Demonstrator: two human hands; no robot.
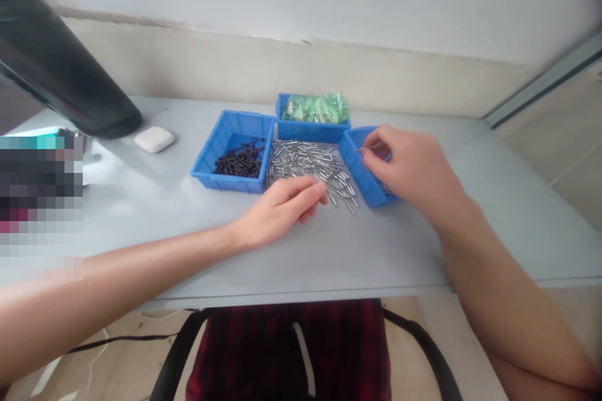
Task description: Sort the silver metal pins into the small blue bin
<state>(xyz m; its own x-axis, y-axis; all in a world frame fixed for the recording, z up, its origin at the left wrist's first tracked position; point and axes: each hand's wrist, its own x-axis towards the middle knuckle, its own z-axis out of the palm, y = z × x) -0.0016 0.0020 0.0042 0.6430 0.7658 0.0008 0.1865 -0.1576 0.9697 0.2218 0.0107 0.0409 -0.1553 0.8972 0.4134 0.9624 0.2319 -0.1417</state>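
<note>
My left hand (291,207) rests on the table at the near edge of a loose pile of thin silver metal rods (310,160), its fingers curled together; whatever they hold, if anything, is hidden. My right hand (399,160) is over the right blue bin (364,175), thumb and forefinger pinching a thin metal rod (361,149) that points left. Left of the pile, a blue bin (221,182) holds many black screw-like pieces (239,161). Behind the pile, another blue bin (313,131) contains green plastic bags (320,108) with small metal parts.
At the back left of the grey table (291,263) stand a large black cylinder (70,62) and a white rounded case (154,139). A wall runs behind the table. Below the front edge are my legs in dark red plaid (291,351) and the chair arms.
</note>
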